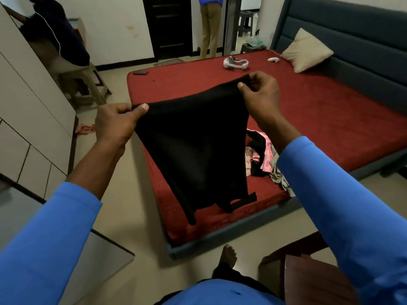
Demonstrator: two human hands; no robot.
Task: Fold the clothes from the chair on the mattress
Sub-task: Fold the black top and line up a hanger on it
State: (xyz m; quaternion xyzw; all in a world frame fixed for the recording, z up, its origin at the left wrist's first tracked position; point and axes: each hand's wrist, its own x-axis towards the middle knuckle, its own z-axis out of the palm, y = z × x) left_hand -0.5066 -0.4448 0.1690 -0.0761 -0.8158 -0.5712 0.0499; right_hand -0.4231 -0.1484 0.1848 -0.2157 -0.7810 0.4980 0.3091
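Both hands, left hand (114, 124) and right hand (259, 95), pinch black trousers (196, 150) stretched above the red mattress (330, 111), more clothes (264, 157) heaped there.

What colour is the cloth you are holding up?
Black. The garment, held in both hands, shows plainly in the head view.

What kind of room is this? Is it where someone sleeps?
Most likely a bedroom. A big red mattress sits in a frame with a padded grey headboard, a beige pillow leans against it, and tall cupboard doors line the left wall.
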